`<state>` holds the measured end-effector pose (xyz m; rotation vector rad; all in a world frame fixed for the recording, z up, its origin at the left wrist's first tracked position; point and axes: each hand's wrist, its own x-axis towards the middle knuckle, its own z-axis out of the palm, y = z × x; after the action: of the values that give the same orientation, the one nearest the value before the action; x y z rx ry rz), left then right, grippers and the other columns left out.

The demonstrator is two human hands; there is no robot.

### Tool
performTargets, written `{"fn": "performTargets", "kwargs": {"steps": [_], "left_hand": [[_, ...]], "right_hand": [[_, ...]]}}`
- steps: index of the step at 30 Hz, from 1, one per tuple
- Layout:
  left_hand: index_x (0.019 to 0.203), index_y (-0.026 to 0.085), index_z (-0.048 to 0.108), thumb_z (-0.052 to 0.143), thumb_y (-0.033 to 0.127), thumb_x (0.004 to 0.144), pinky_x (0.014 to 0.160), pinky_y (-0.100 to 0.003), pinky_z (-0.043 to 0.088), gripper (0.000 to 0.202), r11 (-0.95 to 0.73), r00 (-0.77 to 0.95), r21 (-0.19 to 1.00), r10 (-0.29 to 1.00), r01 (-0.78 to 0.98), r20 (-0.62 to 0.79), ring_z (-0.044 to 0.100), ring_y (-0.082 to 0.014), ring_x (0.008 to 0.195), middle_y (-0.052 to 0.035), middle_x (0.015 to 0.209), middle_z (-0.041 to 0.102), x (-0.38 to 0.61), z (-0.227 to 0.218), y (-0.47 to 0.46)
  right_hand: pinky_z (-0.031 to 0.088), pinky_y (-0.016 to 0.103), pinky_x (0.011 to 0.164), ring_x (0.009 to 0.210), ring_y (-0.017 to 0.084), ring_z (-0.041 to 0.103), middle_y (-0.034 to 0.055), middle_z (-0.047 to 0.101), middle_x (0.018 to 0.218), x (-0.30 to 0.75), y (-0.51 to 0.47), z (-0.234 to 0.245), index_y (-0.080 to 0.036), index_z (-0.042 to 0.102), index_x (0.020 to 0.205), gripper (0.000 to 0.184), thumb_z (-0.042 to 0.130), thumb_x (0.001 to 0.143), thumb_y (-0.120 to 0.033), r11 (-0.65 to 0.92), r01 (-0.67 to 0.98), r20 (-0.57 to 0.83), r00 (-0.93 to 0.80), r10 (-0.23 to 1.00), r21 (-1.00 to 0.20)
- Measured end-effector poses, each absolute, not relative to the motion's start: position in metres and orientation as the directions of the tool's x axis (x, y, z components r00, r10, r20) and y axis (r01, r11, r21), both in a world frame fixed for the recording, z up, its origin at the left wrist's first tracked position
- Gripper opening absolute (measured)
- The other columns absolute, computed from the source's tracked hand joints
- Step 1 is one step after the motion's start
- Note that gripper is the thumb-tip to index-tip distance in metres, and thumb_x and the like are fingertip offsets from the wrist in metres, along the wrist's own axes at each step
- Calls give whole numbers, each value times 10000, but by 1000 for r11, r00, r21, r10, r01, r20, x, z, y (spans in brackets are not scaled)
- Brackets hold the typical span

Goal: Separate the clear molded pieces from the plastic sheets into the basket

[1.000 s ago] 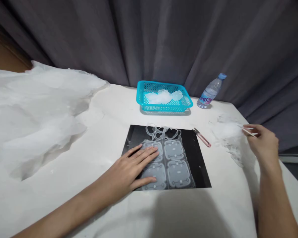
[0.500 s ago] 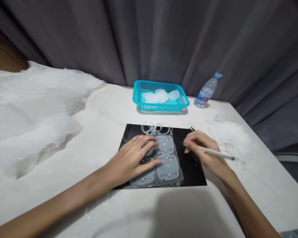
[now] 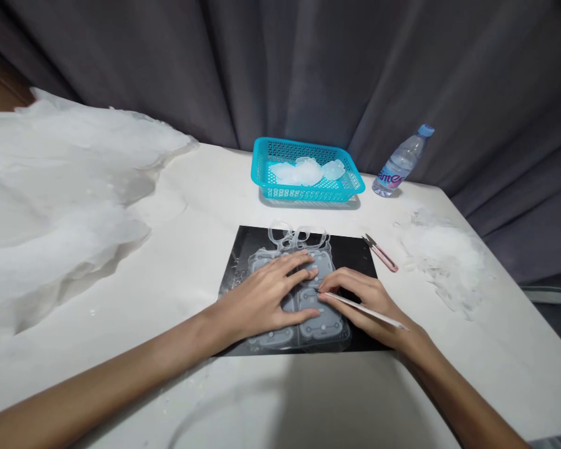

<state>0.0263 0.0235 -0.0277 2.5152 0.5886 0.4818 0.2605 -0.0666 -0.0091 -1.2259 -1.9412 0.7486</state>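
Note:
A translucent moulded plastic sheet point(image 3: 325, 318) with rounded rectangular panels lies on a black mat point(image 3: 355, 249). My left hand point(image 3: 275, 290) is spread flat over the sheet's left and middle part, hiding some of the panels. In my right hand point(image 3: 362, 296) is a slim white pen-shaped craft knife point(image 3: 364, 308), pinched near its thin dark tip. That tip meets the sheet between the two right-hand panels, close to my left fingers. Beyond the mat's top right corner rest pink-handled thread snips point(image 3: 381, 252).
A turquoise basket point(image 3: 308, 194) with translucent plastic pieces stands at the back, beside a water bottle point(image 3: 399, 167). Clear scraps point(image 3: 453, 262) are heaped on the right. A large pile of white translucent sheets point(image 3: 65, 181) covers the table's left side.
My right hand has moved left with the craft knife, from the bare mat onto the sheet. The thread snips, mostly hidden before, now show. My left hand remains flat on the sheet.

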Motion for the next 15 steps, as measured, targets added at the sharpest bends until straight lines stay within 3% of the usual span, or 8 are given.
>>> {"fn": "performTargets", "kwargs": {"steps": [15], "left_hand": [[1423,234,600,716,573,908,1209,-574,398,627,-734,818,604,530,310,224,464,-372,1477,-162,1614,465,29,-26,20]], "right_hand": [[559,371,914,997,213,686,87,726,1020,256,-65,-4,-199,647,1073,125,522,1066,-203,505,585,334,-382,862,-635]]}}
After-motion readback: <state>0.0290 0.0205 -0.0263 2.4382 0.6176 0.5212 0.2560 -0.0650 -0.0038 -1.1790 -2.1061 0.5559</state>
